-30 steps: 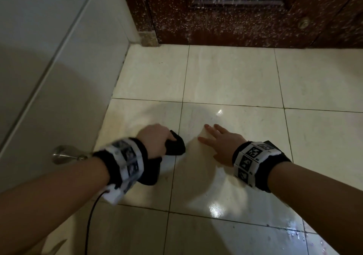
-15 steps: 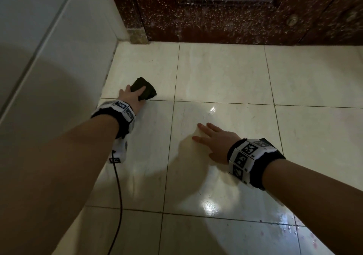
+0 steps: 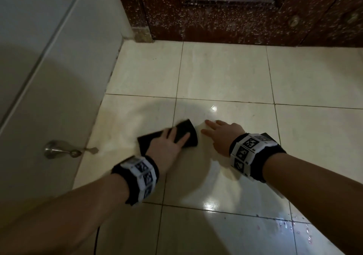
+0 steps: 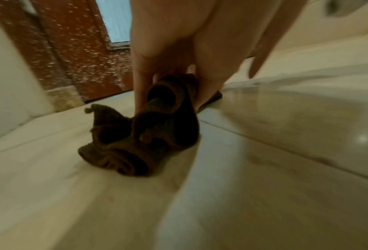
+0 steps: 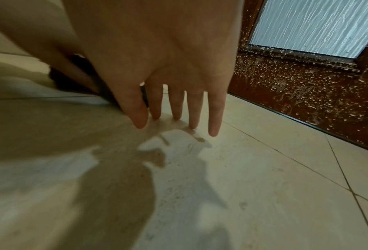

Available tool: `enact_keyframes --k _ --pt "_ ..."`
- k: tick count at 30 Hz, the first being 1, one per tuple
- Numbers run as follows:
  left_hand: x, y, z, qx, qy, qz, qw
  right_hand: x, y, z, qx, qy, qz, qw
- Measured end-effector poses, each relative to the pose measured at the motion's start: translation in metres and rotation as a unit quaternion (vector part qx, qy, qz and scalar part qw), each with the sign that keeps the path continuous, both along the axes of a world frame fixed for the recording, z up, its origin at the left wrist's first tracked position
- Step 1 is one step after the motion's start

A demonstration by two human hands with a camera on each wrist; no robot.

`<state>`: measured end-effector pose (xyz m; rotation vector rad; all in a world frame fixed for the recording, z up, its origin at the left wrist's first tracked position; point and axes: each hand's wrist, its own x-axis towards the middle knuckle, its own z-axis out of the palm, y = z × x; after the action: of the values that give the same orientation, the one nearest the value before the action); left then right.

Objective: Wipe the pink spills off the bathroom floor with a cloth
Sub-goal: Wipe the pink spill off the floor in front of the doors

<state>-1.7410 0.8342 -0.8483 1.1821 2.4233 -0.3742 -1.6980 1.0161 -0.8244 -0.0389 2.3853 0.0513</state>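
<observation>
The left hand [image 3: 166,146] presses the dark cloth [image 3: 189,127] onto the cream floor [image 3: 225,74]. Its fingers lie over the top and its thumb is tucked into the bunched folds, pinching them. The cloth sits mid-floor across a grout line. Just right of it the right hand [image 3: 224,137] lies flat on the tile, fingers straight and slightly spread, holding nothing. Pink spills [image 3: 296,229] dot the wet tile at the near right, well apart from the cloth. A spattered brown door [image 3: 225,19] stands at the far side

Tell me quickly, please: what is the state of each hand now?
Left hand: grips the dark cloth, pressing it on the floor.
Right hand: open, fingers straight, resting on the floor.
</observation>
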Motion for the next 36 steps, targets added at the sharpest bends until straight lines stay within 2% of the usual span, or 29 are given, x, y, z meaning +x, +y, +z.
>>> enact_keyframes --k 2,4,5,7,9,11,12,15,18,20,22,25,28,29,31,34,36 --pt "0.019 -0.01 -0.002 0.033 -0.016 -0.065 0.997 0.003 0.002 0.002 0.004 -0.001 -0.002 1.0" --pt "0.018 -0.021 0.0 0.154 -0.02 -0.116 0.981 0.004 0.003 0.003 0.006 -0.007 -0.004 1.0" --pt "0.013 -0.029 -0.001 0.199 -0.015 -0.104 0.974 0.004 0.004 0.004 0.007 -0.009 -0.004 1.0" --pt "-0.005 -0.039 0.004 0.263 -0.008 -0.016 0.965 0.005 0.005 0.005 0.009 -0.013 -0.011 1.0" --pt "-0.028 -0.047 0.009 0.29 0.012 0.13 0.948 0.007 0.006 0.005 0.011 -0.02 -0.018 1.0" --pt "-0.059 -0.066 0.003 0.234 0.06 0.243 0.94 0.009 0.009 0.004 0.013 -0.024 -0.019 0.999" --pt "-0.073 -0.076 0.001 0.176 0.062 0.282 0.941 0.009 0.01 0.004 0.013 -0.025 -0.019 0.999" --pt "-0.095 -0.09 -0.004 -0.003 0.066 0.341 0.938 0.01 0.012 0.004 0.013 -0.029 -0.025 0.999" --pt "-0.089 -0.083 -0.007 -0.037 0.038 0.393 0.918 0.012 0.011 0.003 0.011 -0.033 -0.032 0.999" --pt "-0.079 -0.072 -0.003 -0.033 0.049 0.362 0.93 0.013 0.011 0.002 0.01 -0.034 -0.033 0.999" --pt "-0.061 -0.059 0.003 -0.041 0.065 0.28 0.957 0.012 0.012 0.002 0.008 -0.038 -0.029 0.999" --pt "-0.011 -0.038 0.003 -0.084 0.029 0.143 0.986 0.012 0.014 0.003 0.006 -0.037 -0.02 0.999" --pt "0.053 -0.026 -0.002 -0.117 -0.036 0.073 0.99 0.014 0.015 0.006 0.007 -0.035 -0.015 0.999" --pt "0.071 -0.024 0.0 -0.114 -0.057 0.05 0.991 0.015 0.015 0.007 0.01 -0.036 -0.012 0.999" --pt "0.096 -0.027 -0.001 -0.028 -0.048 -0.012 0.998 0.019 0.015 0.008 0.017 -0.037 -0.006 0.999" --pt "0.095 -0.038 0.011 0.038 -0.048 0.001 0.998 0.024 0.016 0.008 0.023 -0.034 0.001 0.999" --pt "0.071 -0.059 0.015 -0.018 -0.021 0.067 0.997 0.027 0.018 0.009 0.022 -0.026 -0.005 0.999"
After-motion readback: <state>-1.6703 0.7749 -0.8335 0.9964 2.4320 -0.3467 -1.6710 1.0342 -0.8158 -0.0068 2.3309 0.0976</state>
